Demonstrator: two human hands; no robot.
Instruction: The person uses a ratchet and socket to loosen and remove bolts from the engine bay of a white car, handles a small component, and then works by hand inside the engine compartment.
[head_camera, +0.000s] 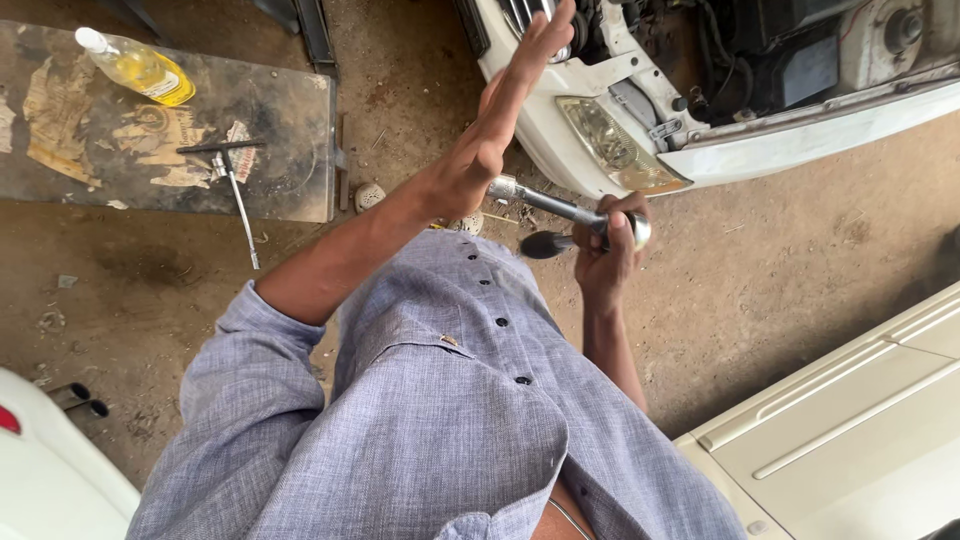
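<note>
Ratchet wrench (560, 207) clamped in right hand (605, 250), fingers (612, 238) curled tight around shiny head end (636, 232), chrome shaft slanting up-left toward left wrist, socket end (503, 187) just beside heel of left hand (500, 120). Dark rounded handle knob (545, 244) jutting left below shaft, close to shirt front. Left hand raised flat, fingers straight and spread loose, gripping nothing, palm edge-on, fingertips reaching up to grille area of white car front (620, 110). Left forearm angled up-right from rolled grey sleeve (260, 340); right forearm rising straight from below, wrist bent slightly inward.

Open dirt floor (780, 260) to right of hands, bounded above by white bumper edge and headlamp (610, 140), below-right by cream body panel (860, 430). Left of hands, bare ground running to edge of dark board (290, 110) lying flat, well apart from hands. On board: T-handle wrench (235, 185) with long shank overhanging near edge, and clear bottle of yellow liquid (135, 65) at far corner. Small pale round object (370, 195) on ground beside board edge.
</note>
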